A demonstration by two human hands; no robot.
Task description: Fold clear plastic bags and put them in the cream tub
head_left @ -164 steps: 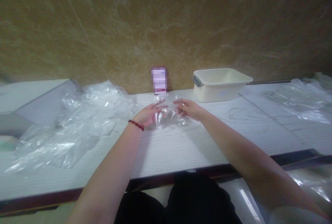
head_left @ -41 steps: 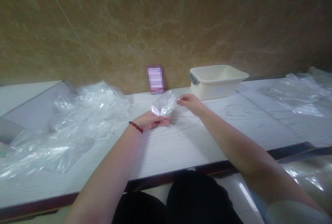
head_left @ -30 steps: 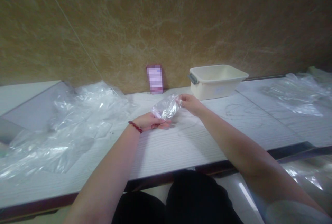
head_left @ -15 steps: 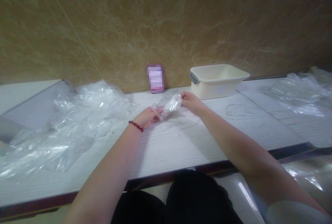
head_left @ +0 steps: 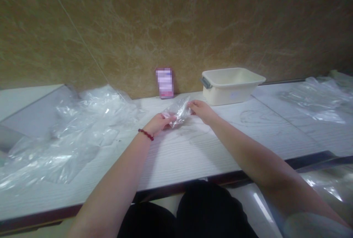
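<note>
A small clear plastic bag [head_left: 180,111] is stretched between my two hands, just above the table. My left hand [head_left: 161,122], with a dark red bead bracelet [head_left: 146,134] at the wrist, is closed on the bag's left side, thumb on top. The fingertips of my right hand [head_left: 200,110] pinch its right edge. Whether anything is inside the bag cannot be made out. To the left lies a heap of clear plastic bags [head_left: 82,131] on the table.
Behind my right hand stands a cream plastic basin [head_left: 230,93] with a grey handle. A phone [head_left: 164,83] leans against the marbled wall [head_left: 154,28]. More clear plastic [head_left: 317,98] lies at the right of the white wood-grain table [head_left: 187,157]. A white box-like object [head_left: 35,107] sits at the left.
My right hand has shifted slightly left and down along the bag's edge. The left thumb reaches a little further over the bag. The other things have stayed in place.
</note>
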